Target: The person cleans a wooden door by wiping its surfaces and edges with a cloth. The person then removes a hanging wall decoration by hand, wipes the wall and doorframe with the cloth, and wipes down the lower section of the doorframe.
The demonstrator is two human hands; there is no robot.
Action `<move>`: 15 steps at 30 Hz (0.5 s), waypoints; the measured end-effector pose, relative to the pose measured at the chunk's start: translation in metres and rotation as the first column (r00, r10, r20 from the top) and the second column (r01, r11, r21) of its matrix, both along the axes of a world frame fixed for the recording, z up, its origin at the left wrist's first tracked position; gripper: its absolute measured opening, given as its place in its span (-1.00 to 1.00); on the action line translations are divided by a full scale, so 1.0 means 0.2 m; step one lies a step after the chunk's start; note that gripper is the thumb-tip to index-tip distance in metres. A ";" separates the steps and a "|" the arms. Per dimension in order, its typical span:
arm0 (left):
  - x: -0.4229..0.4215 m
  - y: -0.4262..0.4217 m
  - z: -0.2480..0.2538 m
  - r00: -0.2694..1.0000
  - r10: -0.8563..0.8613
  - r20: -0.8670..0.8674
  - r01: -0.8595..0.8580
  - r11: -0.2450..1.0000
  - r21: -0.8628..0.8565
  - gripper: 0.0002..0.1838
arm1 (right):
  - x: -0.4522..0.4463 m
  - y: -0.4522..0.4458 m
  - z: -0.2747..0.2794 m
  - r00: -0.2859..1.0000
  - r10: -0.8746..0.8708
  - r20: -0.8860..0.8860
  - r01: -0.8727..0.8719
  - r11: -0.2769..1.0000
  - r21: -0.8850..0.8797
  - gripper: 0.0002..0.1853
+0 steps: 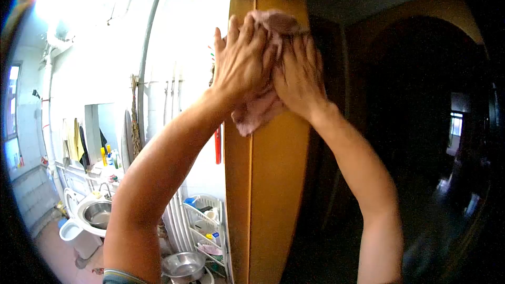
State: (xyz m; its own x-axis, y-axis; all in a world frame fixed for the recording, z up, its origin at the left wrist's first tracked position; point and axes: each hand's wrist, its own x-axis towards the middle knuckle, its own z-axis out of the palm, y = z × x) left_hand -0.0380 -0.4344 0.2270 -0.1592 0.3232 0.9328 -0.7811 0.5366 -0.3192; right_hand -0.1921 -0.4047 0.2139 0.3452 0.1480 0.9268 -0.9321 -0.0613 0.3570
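A crumpled pink cloth (258, 111) lies against the upper part of a brown wooden door frame (279, 179). My left hand (244, 58) presses flat on the cloth's left side, its fingers spread and pointing up. On the right side of the cloth rests my right hand (301, 73), also flat, with its fingers stretched upward. The two hands are close together, and the cloth shows between, above and below them. Both arms reach up from the bottom of the view.
Left of the frame is a bright washroom with a sink (99, 214), a white bin (79, 237), a metal basin (183, 266), a white rack (206, 221) and pipes. A red object (218, 147) hangs beside the frame. A dark room lies to the right.
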 end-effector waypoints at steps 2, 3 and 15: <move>0.03 -0.01 0.03 1.000 0.030 -0.001 -0.030 1.000 0.007 -0.44 | -0.02 0.03 -0.02 0.998 0.047 -0.044 -0.046 0.999 0.022 -0.29; 0.03 -0.01 0.06 0.999 0.050 0.010 -0.051 0.999 0.016 -0.44 | -0.02 0.03 0.03 0.998 0.051 -0.047 -0.051 0.999 0.014 -0.29; 0.02 0.10 -0.03 0.998 -0.053 -0.025 0.056 0.989 0.134 -0.41 | -0.01 0.00 0.04 0.986 0.125 -0.114 -0.137 0.985 -0.107 -0.38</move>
State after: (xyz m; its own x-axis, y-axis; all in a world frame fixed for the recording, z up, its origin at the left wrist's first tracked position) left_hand -0.0340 -0.4153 0.2217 -0.1240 0.2021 0.9715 -0.7556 0.6154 -0.2245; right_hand -0.1948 -0.4047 0.2213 0.4112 0.3013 0.8603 -0.8753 -0.1331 0.4650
